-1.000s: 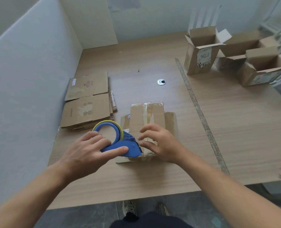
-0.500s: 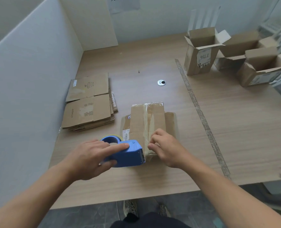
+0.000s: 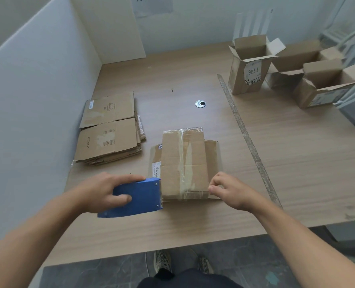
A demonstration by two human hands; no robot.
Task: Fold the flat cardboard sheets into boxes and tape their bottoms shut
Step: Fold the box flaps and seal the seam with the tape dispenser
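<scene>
A small cardboard box stands bottom-up in the middle of the table, with a strip of clear tape running down its closed flaps and over the near edge. My left hand grips a blue tape dispenser, which sits just left of the box's near corner. My right hand is at the box's near right corner, fingers curled and touching the cardboard edge. A stack of flat cardboard sheets lies to the left by the white partition.
Three open folded boxes stand at the back right of the wooden table. A strip of old tape runs along the table's seam. A round metal grommet sits behind the box. The table's near edge is close to me.
My left hand has pulled the dispenser off the box's near edge and turned it on its side to the left. My right hand slid from the tape end to the box's right corner.
</scene>
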